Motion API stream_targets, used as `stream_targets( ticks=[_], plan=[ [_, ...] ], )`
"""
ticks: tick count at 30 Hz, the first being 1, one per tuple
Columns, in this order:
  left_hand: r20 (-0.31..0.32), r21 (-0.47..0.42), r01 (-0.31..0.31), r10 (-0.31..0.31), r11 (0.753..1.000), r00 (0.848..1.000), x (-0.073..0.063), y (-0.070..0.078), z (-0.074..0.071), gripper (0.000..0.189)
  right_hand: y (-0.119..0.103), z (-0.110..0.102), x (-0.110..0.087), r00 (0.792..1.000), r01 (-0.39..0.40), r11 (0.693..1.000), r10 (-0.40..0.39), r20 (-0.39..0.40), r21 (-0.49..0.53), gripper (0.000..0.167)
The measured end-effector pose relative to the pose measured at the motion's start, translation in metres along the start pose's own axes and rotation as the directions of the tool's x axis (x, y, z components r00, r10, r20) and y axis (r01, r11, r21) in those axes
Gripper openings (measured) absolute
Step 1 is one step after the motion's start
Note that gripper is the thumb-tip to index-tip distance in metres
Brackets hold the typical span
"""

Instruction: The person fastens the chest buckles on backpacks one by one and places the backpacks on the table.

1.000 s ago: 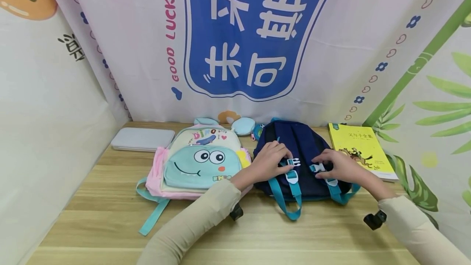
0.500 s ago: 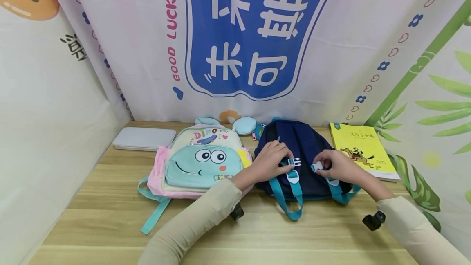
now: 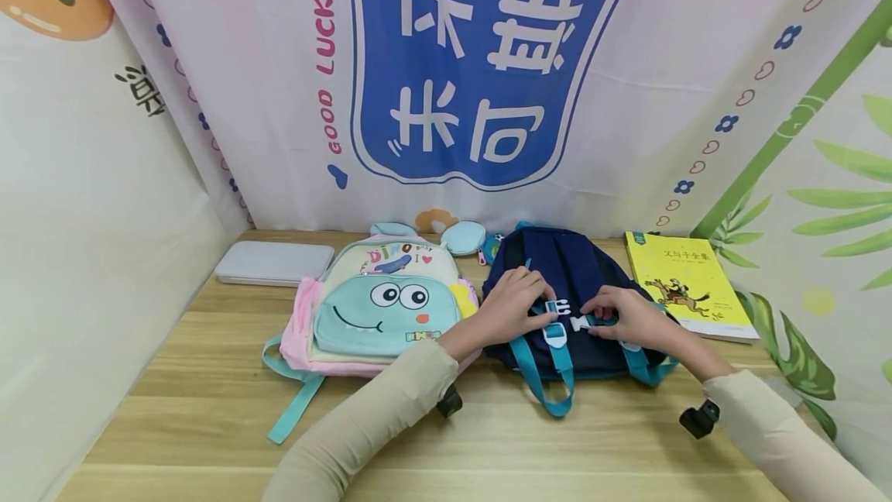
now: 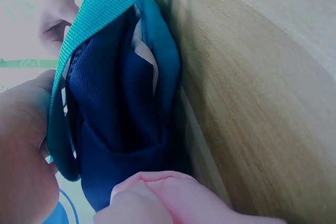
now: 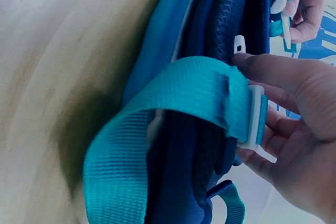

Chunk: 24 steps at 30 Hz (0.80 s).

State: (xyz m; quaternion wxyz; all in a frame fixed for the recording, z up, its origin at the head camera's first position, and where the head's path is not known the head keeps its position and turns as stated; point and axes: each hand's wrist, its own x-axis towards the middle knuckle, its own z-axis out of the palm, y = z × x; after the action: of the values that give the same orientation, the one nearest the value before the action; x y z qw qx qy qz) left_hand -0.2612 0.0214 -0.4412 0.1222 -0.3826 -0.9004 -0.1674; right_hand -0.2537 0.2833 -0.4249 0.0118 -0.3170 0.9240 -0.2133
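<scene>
A navy backpack [image 3: 547, 254] with teal straps lies straps-up on the table. My left hand [image 3: 512, 302] pinches the white pronged half [image 3: 560, 307] of a side-release buckle over the pack's middle. Just to its right, my right hand [image 3: 627, 318] pinches the white socket half [image 3: 580, 323], which sits on a teal strap. A small gap separates the two halves. In the right wrist view the socket half [image 5: 239, 44] shows at the thumb tip, beside a white strap adjuster [image 5: 255, 116]. The left wrist view shows the pack's side and a looped teal strap [image 4: 102, 17]; the buckle is hidden there.
A pink and mint cartoon backpack [image 3: 379, 316] lies left of the navy one, under my left forearm. Behind it at left is a pale flat case [image 3: 275, 263]. A round light-blue pouch [image 3: 463, 238] lies at the back. The yellow book [image 3: 686, 277] is at right.
My right hand has moved left with the socket half, bringing it close to the pronged half. My left hand has stayed in place.
</scene>
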Motion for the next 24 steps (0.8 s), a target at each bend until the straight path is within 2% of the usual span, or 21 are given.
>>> stream_targets(
  ticks=[9, 20, 24],
  plan=[
    [0.015, -0.002, 0.006, -0.006, 1.0, 1.0, 0.0, 0.0, 0.002, 0.027, 0.0, 0.009, -0.003, 0.999, -0.013, 0.998, 0.012, -0.031, -0.054, 0.019],
    [0.021, -0.003, 0.013, -0.013, 1.0, 1.0, 0.0, 0.0, 0.002, 0.028, 0.0, 0.016, -0.007, 0.989, 0.056, 0.993, -0.069, -0.13, -0.101, 0.02],
    [0.009, 0.004, 0.006, -0.006, 1.0, 1.0, -0.001, 0.0, 0.002, 0.028, 0.001, 0.015, -0.01, 0.983, 0.06, 0.994, -0.074, -0.167, -0.088, 0.023]
  ],
)
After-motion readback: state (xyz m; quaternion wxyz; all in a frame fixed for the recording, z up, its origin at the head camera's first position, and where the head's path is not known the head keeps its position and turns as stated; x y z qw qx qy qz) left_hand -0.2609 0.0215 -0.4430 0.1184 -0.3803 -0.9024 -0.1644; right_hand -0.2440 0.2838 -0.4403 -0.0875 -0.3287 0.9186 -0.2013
